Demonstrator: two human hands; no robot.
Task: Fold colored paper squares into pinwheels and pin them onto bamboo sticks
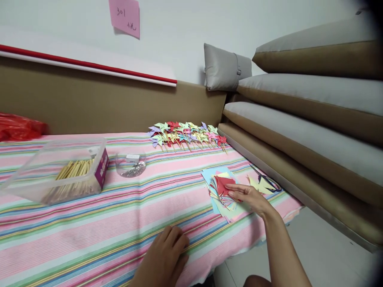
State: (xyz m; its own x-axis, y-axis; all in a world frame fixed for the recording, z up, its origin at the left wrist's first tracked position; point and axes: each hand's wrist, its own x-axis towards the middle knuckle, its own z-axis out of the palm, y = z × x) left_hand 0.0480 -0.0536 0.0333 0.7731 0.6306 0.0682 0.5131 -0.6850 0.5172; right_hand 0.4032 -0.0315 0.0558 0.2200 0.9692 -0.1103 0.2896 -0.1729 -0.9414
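Observation:
My right hand (249,197) reaches over a stack of cut paper, its fingers stretched out and touching the red sheet (224,185) on top. Beneath that lie larger coloured sheets, with a light blue sheet (208,174) showing at the edge. My left hand (167,249) rests on the striped cloth (119,231), fingers loosely bent and thumb apart, with nothing visible in it. Just right of the stack are pale yellow cut paper pieces (261,185) and scissors (267,180) with dark handles.
Several finished paper pinwheels (185,135) on sticks lie at the back. On the left stands a clear plastic box (103,159) of wooden sticks (76,169), beside a round clear container (131,165) with small metal pieces. Stacked cushions (314,119) border the right side; a red plastic bag (19,126) lies far left.

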